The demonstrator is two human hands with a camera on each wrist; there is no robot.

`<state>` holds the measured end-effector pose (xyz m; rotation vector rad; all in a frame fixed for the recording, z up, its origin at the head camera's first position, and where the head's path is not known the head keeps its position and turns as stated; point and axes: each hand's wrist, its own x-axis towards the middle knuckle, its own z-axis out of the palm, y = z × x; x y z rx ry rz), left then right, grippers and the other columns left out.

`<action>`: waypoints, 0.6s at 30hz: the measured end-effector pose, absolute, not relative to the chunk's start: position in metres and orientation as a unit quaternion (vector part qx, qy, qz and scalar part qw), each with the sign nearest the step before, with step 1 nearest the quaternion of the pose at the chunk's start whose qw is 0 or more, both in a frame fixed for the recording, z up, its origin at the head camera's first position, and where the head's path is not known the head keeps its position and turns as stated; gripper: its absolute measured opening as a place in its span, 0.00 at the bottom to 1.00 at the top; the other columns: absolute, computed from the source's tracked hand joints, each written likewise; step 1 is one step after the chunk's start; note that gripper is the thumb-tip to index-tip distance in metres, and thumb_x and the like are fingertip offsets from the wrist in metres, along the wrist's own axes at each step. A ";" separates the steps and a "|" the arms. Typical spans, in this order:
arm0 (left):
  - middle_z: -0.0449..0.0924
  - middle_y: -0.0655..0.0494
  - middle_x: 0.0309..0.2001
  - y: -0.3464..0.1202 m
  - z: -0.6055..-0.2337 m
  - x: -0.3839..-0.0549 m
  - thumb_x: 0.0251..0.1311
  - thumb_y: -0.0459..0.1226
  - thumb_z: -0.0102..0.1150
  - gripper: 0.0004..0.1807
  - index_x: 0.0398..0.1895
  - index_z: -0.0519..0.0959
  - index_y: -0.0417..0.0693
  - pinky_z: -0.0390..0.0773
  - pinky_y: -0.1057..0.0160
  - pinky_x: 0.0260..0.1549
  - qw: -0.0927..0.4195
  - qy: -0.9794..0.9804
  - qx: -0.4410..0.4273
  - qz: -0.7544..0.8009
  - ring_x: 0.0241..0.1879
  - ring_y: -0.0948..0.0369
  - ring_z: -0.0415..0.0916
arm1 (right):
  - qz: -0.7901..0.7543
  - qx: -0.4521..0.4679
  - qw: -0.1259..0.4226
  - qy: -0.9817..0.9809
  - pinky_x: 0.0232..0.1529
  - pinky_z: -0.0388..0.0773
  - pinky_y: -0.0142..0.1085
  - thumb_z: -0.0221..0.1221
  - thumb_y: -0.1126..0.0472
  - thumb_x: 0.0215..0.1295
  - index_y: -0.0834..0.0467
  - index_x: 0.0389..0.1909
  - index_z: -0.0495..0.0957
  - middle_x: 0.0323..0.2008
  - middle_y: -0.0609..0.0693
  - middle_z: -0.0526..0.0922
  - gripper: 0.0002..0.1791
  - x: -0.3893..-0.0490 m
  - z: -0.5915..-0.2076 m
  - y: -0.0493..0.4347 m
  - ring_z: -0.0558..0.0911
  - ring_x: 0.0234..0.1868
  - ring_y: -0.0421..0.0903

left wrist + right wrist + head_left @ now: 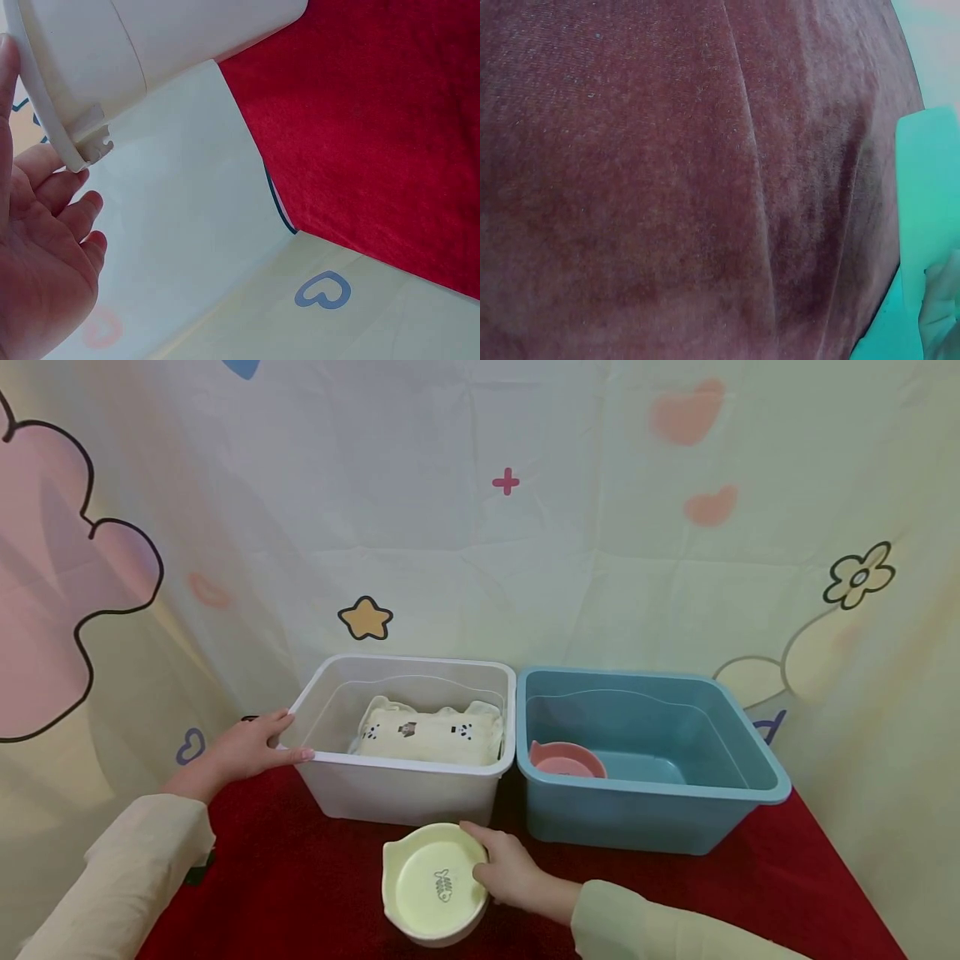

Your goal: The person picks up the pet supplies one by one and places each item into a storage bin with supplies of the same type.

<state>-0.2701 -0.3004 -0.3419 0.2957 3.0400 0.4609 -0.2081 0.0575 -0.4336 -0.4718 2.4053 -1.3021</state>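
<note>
At the front of the red cloth, a pale yellow cat-eared bowl [420, 877] has a fishbone drawing inside. My right hand [513, 870] grips its right rim; in the right wrist view only part of that hand [941, 311] shows at the edge. Behind the bowl stands a white plastic bin [405, 789] with a cream cushion-like cloth item [427, 739], printed with small animal faces, inside. My left hand [251, 747] holds the bin's left rim near the front corner. In the left wrist view, its fingers [56, 187] curl beneath the rim.
Right beside the white bin is a blue bin [637, 818] holding a pink bowl [567, 758]. Red velvety cloth [277, 860] covers the surface. A pale printed curtain [450, 527] hangs behind the bins. A blue-green surface [930, 202] edges the right wrist view.
</note>
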 end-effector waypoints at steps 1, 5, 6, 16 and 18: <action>0.56 0.30 0.61 -0.301 -0.342 -0.270 0.47 0.64 0.51 0.53 0.64 0.52 0.32 0.66 0.40 0.47 0.026 0.984 0.096 0.149 0.53 0.39 0.65 | -0.461 -0.169 0.180 0.853 0.08 0.64 0.27 0.46 0.77 0.48 0.61 0.62 0.61 0.48 0.60 0.75 0.34 -0.208 -0.433 0.059 0.65 0.07 0.40; 0.55 0.30 0.62 -0.301 -0.342 -0.270 0.47 0.64 0.50 0.53 0.64 0.52 0.32 0.66 0.40 0.47 0.030 0.984 0.093 0.150 0.54 0.39 0.64 | -0.456 -0.171 0.176 0.855 0.08 0.65 0.27 0.46 0.77 0.47 0.61 0.61 0.62 0.48 0.60 0.75 0.34 -0.208 -0.430 0.062 0.65 0.06 0.40; 0.55 0.31 0.62 -0.301 -0.342 -0.270 0.47 0.64 0.50 0.53 0.64 0.52 0.32 0.66 0.40 0.47 0.031 0.984 0.093 0.150 0.54 0.39 0.64 | -0.456 -0.171 0.178 0.855 0.08 0.65 0.27 0.47 0.77 0.48 0.61 0.61 0.62 0.48 0.60 0.75 0.34 -0.208 -0.429 0.063 0.65 0.07 0.40; 0.55 0.30 0.62 -0.300 -0.341 -0.269 0.49 0.61 0.52 0.50 0.63 0.55 0.31 0.64 0.40 0.49 0.019 0.984 0.106 0.144 0.56 0.37 0.60 | -0.455 -0.171 0.191 0.853 0.09 0.67 0.28 0.47 0.77 0.49 0.60 0.61 0.62 0.50 0.61 0.74 0.34 -0.208 -0.418 0.069 0.68 0.09 0.40; 0.55 0.30 0.62 -0.299 -0.341 -0.269 0.48 0.61 0.52 0.50 0.63 0.55 0.31 0.64 0.40 0.49 0.020 0.984 0.105 0.145 0.56 0.37 0.61 | -0.453 -0.168 0.192 0.854 0.09 0.67 0.28 0.48 0.77 0.49 0.60 0.61 0.62 0.50 0.61 0.73 0.34 -0.208 -0.416 0.070 0.69 0.09 0.41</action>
